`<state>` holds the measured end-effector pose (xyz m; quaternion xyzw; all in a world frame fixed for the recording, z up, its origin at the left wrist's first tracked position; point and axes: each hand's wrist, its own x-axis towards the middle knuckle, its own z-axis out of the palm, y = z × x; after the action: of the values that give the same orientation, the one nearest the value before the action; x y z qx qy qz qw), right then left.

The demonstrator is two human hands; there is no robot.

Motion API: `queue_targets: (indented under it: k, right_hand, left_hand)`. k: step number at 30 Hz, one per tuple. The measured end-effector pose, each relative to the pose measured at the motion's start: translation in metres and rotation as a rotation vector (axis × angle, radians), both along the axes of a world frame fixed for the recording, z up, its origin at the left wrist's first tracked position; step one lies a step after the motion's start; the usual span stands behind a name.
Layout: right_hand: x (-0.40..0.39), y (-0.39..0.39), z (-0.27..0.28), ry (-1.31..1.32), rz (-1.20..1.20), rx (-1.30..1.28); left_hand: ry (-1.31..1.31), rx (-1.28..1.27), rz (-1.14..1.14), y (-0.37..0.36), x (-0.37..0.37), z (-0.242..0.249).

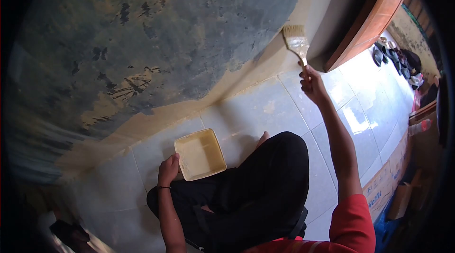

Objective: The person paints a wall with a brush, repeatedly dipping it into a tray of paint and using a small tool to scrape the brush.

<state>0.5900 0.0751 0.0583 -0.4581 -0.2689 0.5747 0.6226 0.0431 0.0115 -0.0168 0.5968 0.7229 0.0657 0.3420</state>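
Note:
My right hand (313,83) is wrapped round the handle of a wide paintbrush (297,43), out at arm's length. Its bristles meet the wall (204,30) near the corner, where cream paint borders a dark grey-blue patch. My left hand (169,169) grips the left side of a square, cream-coloured tub (216,156), thumb at the rim. The tub is tilted towards me, close by my knee, and pale paint coats its inside. My crossed legs in black trousers (277,172) are just beside it.
Pale floor tiles (258,106) run along the wall's foot. A wooden door (365,16) stands at the upper right, with several sandals and shoes (392,58) beyond it. Cardboard boxes (386,182) lie along the right side.

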Motion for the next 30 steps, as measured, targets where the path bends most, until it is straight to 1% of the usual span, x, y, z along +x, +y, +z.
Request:
queue_targets:
  k: [3, 5, 7, 9, 10, 12, 13, 15, 17, 19, 21, 23, 25, 27, 29, 30]
  right_hand:
    - [0.004, -0.007, -0.026, -0.005, 0.007, -0.102]
    - [0.009, -0.011, -0.041, 0.006, 0.005, -0.123]
    - [0.013, -0.014, -0.052, -0.047, 0.007, -0.216]
    - [0.017, -0.017, -0.062, -0.060, -0.021, -0.260]
    - [0.020, -0.019, -0.068, -0.092, -0.020, -0.313]
    - [0.025, -0.020, -0.082, -0.135, -0.012, -0.384]
    - [0.026, -0.020, -0.088, -0.131, -0.016, -0.383]
    - [0.026, -0.022, -0.101, -0.171, -0.028, -0.471]
    - [0.027, -0.020, -0.110, -0.165, -0.020, -0.462]
    - [0.023, -0.017, -0.114, -0.169, -0.036, -0.479]
    - [0.022, -0.012, -0.115, -0.167, -0.037, -0.478]
    - [0.022, -0.007, -0.114, -0.172, -0.040, -0.474]
    - [0.023, -0.002, -0.110, -0.201, -0.012, -0.461]
    - [0.024, 0.001, -0.100, -0.222, -0.009, -0.455]
    - [0.025, 0.002, -0.086, -0.243, -0.001, -0.449]
    - [0.025, 0.001, -0.074, -0.214, -0.001, -0.430]
  left_hand:
    - [-0.025, 0.015, 0.013, 0.006, -0.003, -0.008]
    - [-0.003, 0.020, 0.011, 0.006, -0.004, -0.012]
    - [0.018, 0.025, 0.009, 0.006, -0.005, -0.015]
    - [-0.074, 0.111, 0.061, 0.005, -0.005, -0.020]
    - [-0.069, 0.111, 0.053, 0.007, -0.006, -0.023]
    - [-0.085, 0.131, 0.160, 0.009, -0.007, -0.025]
    - [-0.082, 0.132, 0.156, 0.010, -0.007, -0.026]
    - [-0.092, 0.138, 0.188, 0.010, -0.008, -0.027]
    - [-0.101, 0.123, 0.193, 0.010, -0.008, -0.029]
    - [-0.108, 0.104, 0.200, 0.010, -0.008, -0.027]
    - [-0.048, 0.090, 0.180, 0.010, -0.007, -0.026]
    - [-0.056, 0.100, 0.169, 0.011, -0.012, -0.033]
    - [-0.068, 0.111, 0.162, 0.011, -0.004, -0.024]
    - [-0.048, 0.081, 0.167, 0.010, 0.002, -0.013]
    - [-0.056, 0.072, 0.172, 0.011, 0.001, -0.016]
    - [-0.062, 0.064, 0.173, 0.011, -0.001, -0.018]
